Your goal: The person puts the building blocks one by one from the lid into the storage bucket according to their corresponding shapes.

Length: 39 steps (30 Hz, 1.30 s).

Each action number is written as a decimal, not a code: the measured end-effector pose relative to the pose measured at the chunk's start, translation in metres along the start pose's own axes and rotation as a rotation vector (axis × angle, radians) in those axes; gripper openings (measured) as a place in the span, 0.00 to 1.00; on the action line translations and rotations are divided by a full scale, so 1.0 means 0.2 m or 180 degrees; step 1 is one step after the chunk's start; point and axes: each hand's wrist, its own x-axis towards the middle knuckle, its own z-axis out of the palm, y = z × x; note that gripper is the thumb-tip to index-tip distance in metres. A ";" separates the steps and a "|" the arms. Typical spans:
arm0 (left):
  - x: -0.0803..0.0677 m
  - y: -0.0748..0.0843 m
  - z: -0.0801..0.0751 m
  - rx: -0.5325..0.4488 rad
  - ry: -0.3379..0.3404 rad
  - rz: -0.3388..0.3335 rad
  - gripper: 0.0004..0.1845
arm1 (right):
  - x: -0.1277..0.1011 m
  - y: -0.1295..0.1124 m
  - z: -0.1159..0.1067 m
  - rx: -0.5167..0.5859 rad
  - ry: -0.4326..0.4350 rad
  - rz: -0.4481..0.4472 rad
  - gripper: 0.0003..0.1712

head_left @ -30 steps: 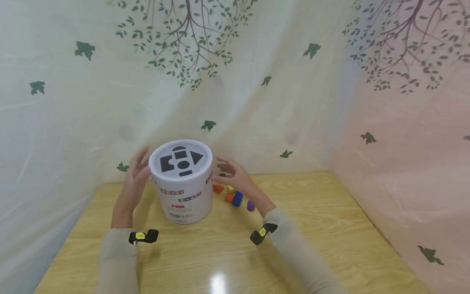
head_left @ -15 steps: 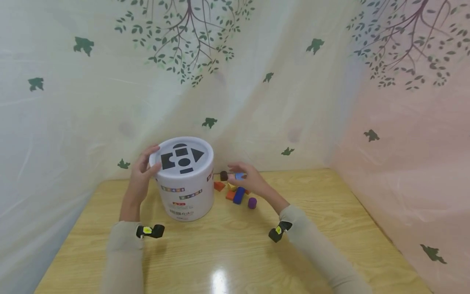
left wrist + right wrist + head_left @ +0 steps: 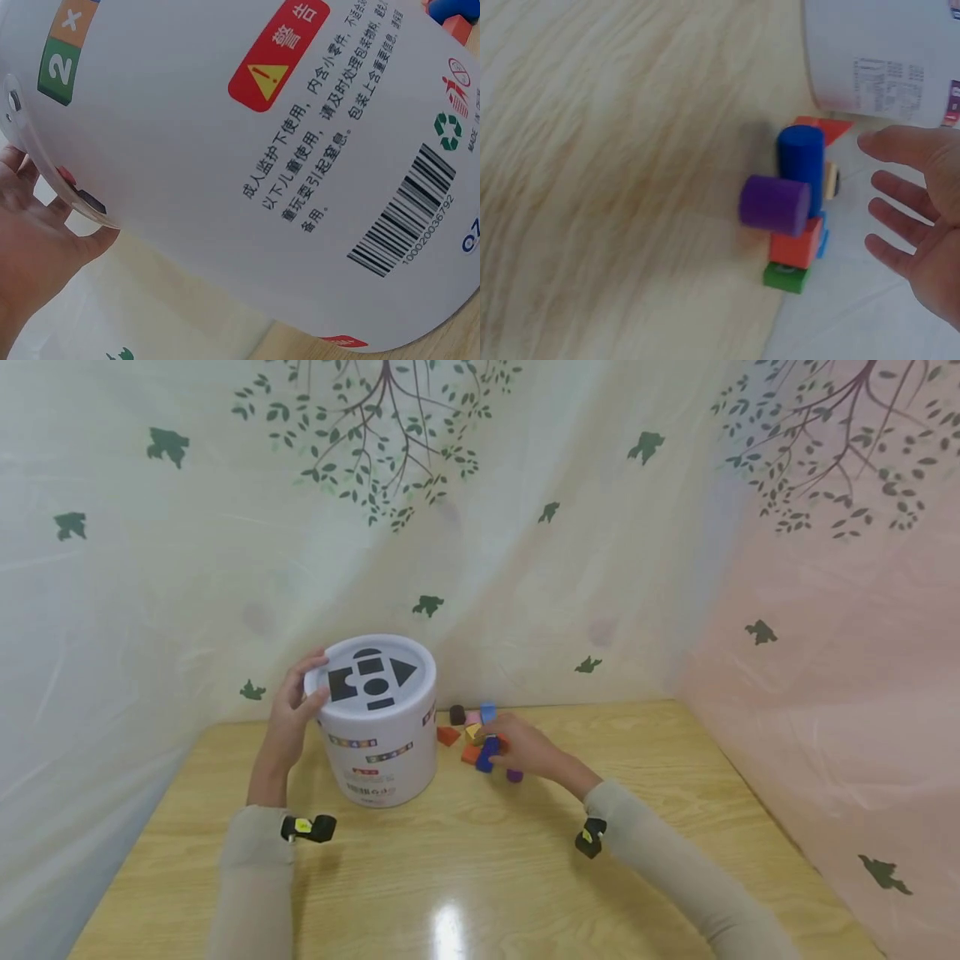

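A white shape-sorter bucket (image 3: 382, 752) stands upright, its grey lid (image 3: 405, 697) pierced with dark shaped holes. My left hand (image 3: 288, 714) grips the rim from the left, thumb and fingertips over the edge; the left wrist view shows this hand (image 3: 45, 240) beside the printed wall. To the bucket's right, my right hand (image 3: 525, 747) reaches low over a pile of coloured blocks, its fingers bent right at a blue cylinder (image 3: 486, 756). In the right wrist view the right hand (image 3: 922, 202) has its fingers spread, apart from the blue cylinder (image 3: 801, 165) and a purple cylinder (image 3: 774, 205).
Around the pile lie an orange block (image 3: 447, 736), a dark block (image 3: 457, 715), a light blue block (image 3: 487, 711) and a yellow block (image 3: 473, 732). A green block (image 3: 786, 277) shows in the right wrist view. A leaf-patterned curtain (image 3: 517, 610) hangs behind the wooden table (image 3: 390, 877).
My left hand has closed in from beside the bucket onto its rim. My right hand has left the bucket's right side, moved rightward and come down over the blocks.
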 end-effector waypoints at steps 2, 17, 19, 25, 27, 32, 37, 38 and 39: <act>0.00 0.00 0.00 0.0030 -0.0005 -0.0011 0.28 | 0.00 0.01 0.01 -0.0034 -0.0025 -0.0055 0.22; 0.01 -0.03 -0.01 0.0033 -0.0002 0.0004 0.28 | -0.02 0.13 0.13 -0.1371 0.0267 -0.0725 0.26; 0.01 -0.03 -0.01 0.0045 -0.0003 0.0000 0.28 | -0.02 0.14 0.14 -0.1434 0.0291 -0.0717 0.26; 0.01 -0.04 -0.01 0.0018 0.0005 -0.0014 0.27 | -0.01 0.16 0.16 -0.1520 0.0299 -0.0656 0.23; 0.01 -0.04 -0.01 0.0032 0.0016 -0.0027 0.27 | 0.00 0.16 0.17 -0.1535 0.0307 -0.0664 0.22; 0.01 -0.03 0.00 0.0075 0.0055 -0.0065 0.28 | 0.00 0.15 0.17 -0.1541 0.0340 -0.0724 0.21; 0.01 -0.03 0.01 0.0008 0.0059 -0.0053 0.27 | 0.01 0.15 0.18 -0.1569 0.0330 -0.0729 0.21; 0.01 -0.03 0.01 -0.0013 0.0059 -0.0048 0.27 | 0.01 0.15 0.18 -0.1582 0.0327 -0.0732 0.21; 0.01 -0.03 0.01 -0.0026 0.0059 -0.0049 0.27 | 0.02 0.15 0.18 -0.1587 0.0325 -0.0738 0.22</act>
